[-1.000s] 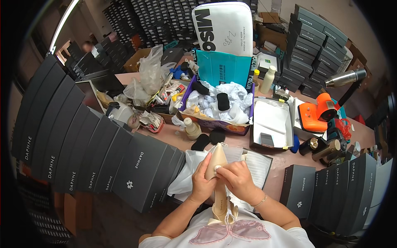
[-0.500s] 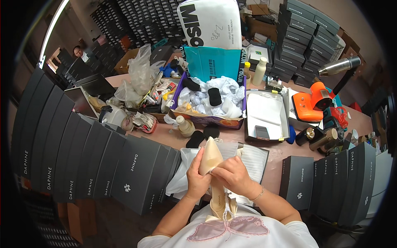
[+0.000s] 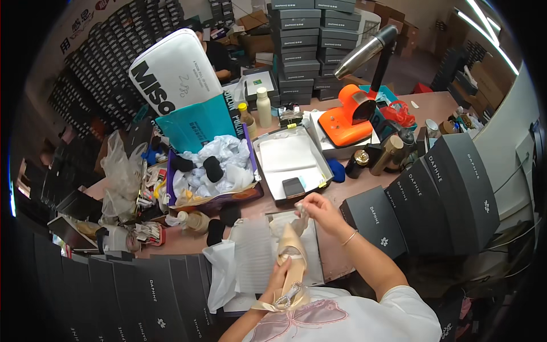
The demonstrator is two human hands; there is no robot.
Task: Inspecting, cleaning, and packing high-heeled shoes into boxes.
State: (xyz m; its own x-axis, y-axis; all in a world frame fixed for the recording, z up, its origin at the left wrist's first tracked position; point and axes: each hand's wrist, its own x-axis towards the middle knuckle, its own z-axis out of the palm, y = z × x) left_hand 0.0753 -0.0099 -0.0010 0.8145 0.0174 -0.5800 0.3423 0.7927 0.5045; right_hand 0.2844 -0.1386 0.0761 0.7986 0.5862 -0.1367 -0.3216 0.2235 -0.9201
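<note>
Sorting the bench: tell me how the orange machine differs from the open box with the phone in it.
The orange machine is bright orange and rounded; the open box is dark, flat-sided and rectangular. The machine is a closed domed body; the box lies open, lined with white paper and holding a dark phone. Both sit on the table, side by side.

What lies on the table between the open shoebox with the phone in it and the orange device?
In the head view, only the white box lid under the orange device fills the stretch; it meets the open shoebox.

Black shoeboxes [image 3: 450,188] fanned right; white-and-teal bag [image 3: 182,97] behind table; open box [image 3: 290,162] centre.
</note>
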